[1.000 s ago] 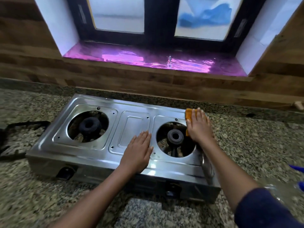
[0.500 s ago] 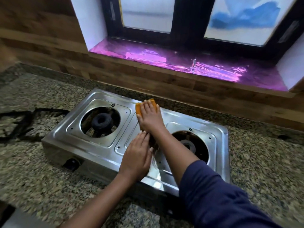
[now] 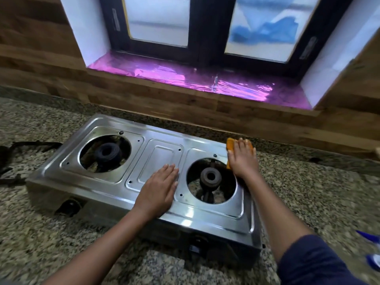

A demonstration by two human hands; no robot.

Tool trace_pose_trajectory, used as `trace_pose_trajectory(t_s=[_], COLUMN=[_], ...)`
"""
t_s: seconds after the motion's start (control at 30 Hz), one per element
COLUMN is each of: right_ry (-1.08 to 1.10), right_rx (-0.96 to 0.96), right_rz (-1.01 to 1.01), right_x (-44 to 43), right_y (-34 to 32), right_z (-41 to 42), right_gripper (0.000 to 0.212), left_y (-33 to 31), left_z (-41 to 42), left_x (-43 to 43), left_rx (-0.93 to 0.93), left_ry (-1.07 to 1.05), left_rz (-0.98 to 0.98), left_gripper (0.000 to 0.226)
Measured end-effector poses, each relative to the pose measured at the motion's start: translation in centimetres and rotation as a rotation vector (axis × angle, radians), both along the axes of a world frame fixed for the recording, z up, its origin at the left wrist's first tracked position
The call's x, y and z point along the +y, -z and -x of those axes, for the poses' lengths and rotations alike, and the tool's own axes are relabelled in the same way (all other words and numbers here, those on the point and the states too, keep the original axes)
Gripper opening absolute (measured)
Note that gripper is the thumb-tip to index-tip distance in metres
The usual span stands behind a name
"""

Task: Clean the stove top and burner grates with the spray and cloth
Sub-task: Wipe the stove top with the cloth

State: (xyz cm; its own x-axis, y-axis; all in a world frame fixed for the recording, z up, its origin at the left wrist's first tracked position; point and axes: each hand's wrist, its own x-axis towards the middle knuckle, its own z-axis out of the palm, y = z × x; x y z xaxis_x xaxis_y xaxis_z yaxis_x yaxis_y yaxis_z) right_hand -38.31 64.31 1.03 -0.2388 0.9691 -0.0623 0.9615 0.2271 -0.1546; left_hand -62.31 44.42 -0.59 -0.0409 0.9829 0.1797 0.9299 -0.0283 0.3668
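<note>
Stainless two-burner stove top (image 3: 160, 161) on speckled granite table (image 3: 308, 192), just below window sill. Grates off — dark frames, likely the grates, lying on table at far left (image 3: 24, 147); not yet seen wiped. Right hand (image 3: 242, 159) flat, pressing orange cloth (image 3: 230, 147) onto rear right corner of stove top. Left hand (image 3: 158, 188) open, palm down on centre panel, bracing. Steel shiny, reflective, no obvious grime left; both burner heads (image 3: 210, 177) dark, exposed. Spray bottle only partly visible at right edge (image 3: 372, 251). Judged: top wiping well under way, grates remaining.
</note>
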Motion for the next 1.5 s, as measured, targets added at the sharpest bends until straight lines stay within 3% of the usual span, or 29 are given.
trace_pose_trajectory(t_s=[0.17,0.37,0.63,0.87,0.93,1.03,1.13,1.3,1.5], right_ry=[0.019,0.115,0.275,-0.012,-0.085,-0.115,0.049,0.339,0.519], right_rx=[-0.06,0.022,0.088,0.086,0.072,0.146,0.121,0.046,0.019], right_rz=[-0.014,-0.077,-0.183,-0.077,-0.036,-0.065,-0.156,-0.096,-0.081], right_x=[-6.4,-18.7,-23.7,-23.8,-23.3,-23.3,-23.8,-23.5,-23.1], right_y=[-0.2,0.8,1.2,0.6,0.5,0.5,0.5,0.4,0.4], right_z=[-2.1,-2.5,2.9,14.5,15.7,14.2,9.6,-0.3,-1.5], right_gripper=[0.062,0.075,0.061,0.066,0.075,0.063,0.056,0.063,0.073], left_y=[0.2,0.3,0.0,-0.6,-0.7,-0.7,-0.6,-0.3,-0.1], left_z=[0.1,0.2,0.7,1.6,1.8,2.0,1.9,1.6,0.9], left_x=[0.1,0.1,0.0,-0.4,-0.6,-0.4,-0.3,-0.6,-1.1], left_rx=[-0.027,-0.047,-0.219,-0.572,-0.633,-0.693,-0.598,-0.43,-0.128], left_ry=[0.02,0.034,0.065,0.125,0.117,0.077,0.113,0.268,0.46], left_rz=[0.022,0.027,0.045,-0.025,-0.023,0.022,0.041,-0.01,-0.127], left_gripper=[0.065,0.068,0.074,0.085,0.083,0.081,0.08,0.067,0.061])
